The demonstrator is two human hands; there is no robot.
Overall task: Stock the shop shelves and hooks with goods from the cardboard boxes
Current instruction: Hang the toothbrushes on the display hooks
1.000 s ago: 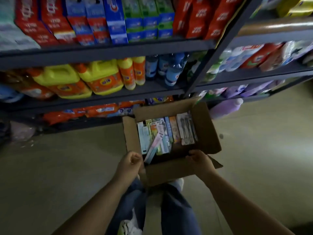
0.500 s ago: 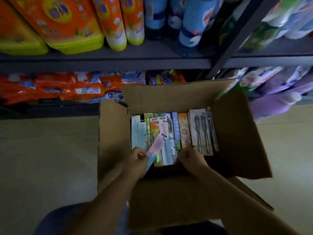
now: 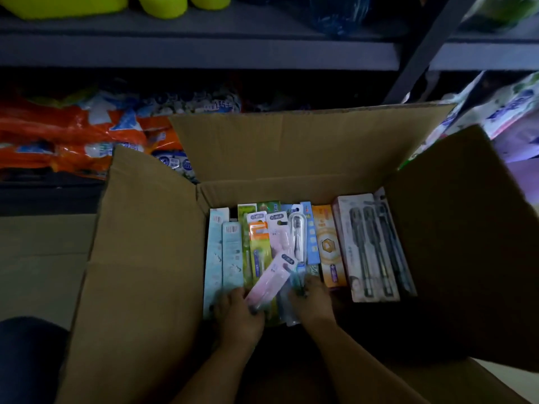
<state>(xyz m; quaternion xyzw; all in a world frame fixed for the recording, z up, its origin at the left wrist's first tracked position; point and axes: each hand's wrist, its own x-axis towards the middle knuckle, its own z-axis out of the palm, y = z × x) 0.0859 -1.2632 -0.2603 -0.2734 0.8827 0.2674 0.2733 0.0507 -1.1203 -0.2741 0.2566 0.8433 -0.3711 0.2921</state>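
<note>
Dim, murky light across the head view
Deep shadow fills the cardboard box [image 3: 291, 147] near side; shelf [image 3: 204, 51] edges bend, corners blur softly

Brown cardboard box [image 3: 291, 147], pale pink toothbrush pack [image 3: 269, 284], orange carton [image 3: 328, 246] (honeycomb emblem), pale blue cartons [image 3: 224, 258], orange-and-blue bags [image 3: 73, 135] far left, grey shelf [image 3: 204, 51]

We see a pale, smooth floor [image 3: 40, 258] carrying an open brown cardboard box [image 3: 140, 272] at centre, and beyond it a grey metal shelf [image 3: 204, 51] bearing yellow plastic jugs [image 3: 67, 4], with orange plastic bags [image 3: 58, 135] lying on the lower level at far left.
</note>
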